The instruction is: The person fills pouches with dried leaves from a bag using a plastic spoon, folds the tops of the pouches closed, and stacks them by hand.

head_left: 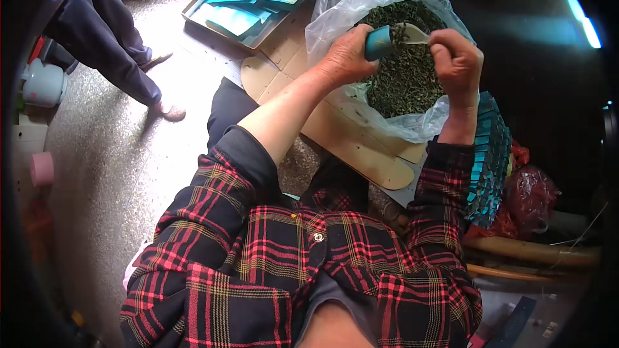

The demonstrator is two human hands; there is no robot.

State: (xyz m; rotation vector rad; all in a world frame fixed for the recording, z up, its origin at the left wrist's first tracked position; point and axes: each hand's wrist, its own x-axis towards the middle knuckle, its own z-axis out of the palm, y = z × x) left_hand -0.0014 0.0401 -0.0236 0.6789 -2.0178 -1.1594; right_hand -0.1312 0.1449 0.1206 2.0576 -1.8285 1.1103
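Note:
My left hand (349, 55) is wrapped round a small teal packet (378, 44), its mouth turned toward the right. In my closed right hand (459, 63) is a pale scoop (414, 35) with some dried leaves on it. The scoop's tip is right by the packet's mouth; whether it reaches inside I cannot tell. Both hands are over a clear plastic bag (425, 127), opened wide and full of dark green dried leaves (406, 87).
A shallow tray (253, 44) of teal packets (242, 3) stands at the back. Cardboard (361, 148) lies under the bag. Stacked teal packets (490, 161) and a red plastic bag (532, 196) are at the right. Another person's legs (106, 32) are at the left.

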